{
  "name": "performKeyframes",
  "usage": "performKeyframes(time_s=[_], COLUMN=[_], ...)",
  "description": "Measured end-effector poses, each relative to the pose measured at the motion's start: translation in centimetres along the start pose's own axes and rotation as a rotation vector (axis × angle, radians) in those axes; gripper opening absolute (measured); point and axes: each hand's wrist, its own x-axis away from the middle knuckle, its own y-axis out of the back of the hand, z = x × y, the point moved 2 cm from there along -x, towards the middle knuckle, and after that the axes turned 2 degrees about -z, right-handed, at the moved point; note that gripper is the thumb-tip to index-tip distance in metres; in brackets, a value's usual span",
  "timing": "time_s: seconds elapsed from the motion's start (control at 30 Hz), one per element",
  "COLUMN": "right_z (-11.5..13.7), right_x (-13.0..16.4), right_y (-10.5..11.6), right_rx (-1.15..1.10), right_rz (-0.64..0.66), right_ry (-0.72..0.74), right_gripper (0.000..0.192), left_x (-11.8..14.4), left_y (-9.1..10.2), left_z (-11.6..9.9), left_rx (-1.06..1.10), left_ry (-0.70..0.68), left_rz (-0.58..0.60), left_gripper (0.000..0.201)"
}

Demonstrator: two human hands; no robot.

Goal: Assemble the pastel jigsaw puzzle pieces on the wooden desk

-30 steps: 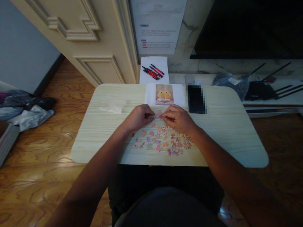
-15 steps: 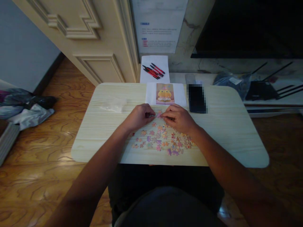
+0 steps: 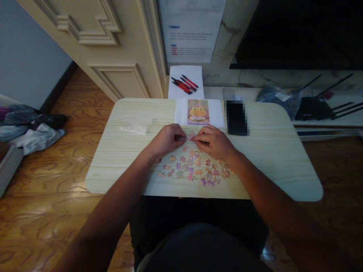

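A small pink puzzle piece (image 3: 189, 137) sits right between the two hands, out past the loose pile and just short of the picture card, pinched at the fingertips where they meet. The left hand (image 3: 167, 139) comes in from one side with its fingers curled down onto the piece's edge, the right hand (image 3: 213, 141) from the other, its fingers bent and pressing at the same spot; whether that is one piece or two being joined is too small to tell. Just behind the hands, toward the person, lies the scatter of loose puzzle pieces (image 3: 195, 170), pinks, oranges and purples, dozens of them, too many and too small to count, partly under the right wrist. All of it rests on the pale wooden table (image 3: 272, 158). Beyond the fingers there is one reference card (image 3: 197, 112) showing a yellow figure, lying on a white sheet, and just beside it one dark phone (image 3: 236, 118), flat on the table. Off by the left hand, well apart, one clear plastic bag (image 3: 135, 127). Past the table's far edge, several red-and-black pens (image 3: 184, 84), about five, lie fanned on a white paper.
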Motion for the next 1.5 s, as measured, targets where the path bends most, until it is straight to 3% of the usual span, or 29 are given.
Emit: performKeyframes(time_s=[1.17,1.5], right_z=[-0.3,-0.3], right_x=[0.0,-0.1], right_y=[-0.6,-1.0], right_rx=[-0.027,-0.014], right_rz=[-0.032,-0.039], right_ry=[-0.086,-0.094], right_gripper=[0.018,0.016], left_x=[-0.1,-0.1], left_y=[0.0,-0.7], left_z=[-0.8,-1.1], left_rx=[-0.019,-0.016], left_ry=[-0.053,-0.024], left_rz=[0.078,0.032], left_gripper=[0.019,0.020])
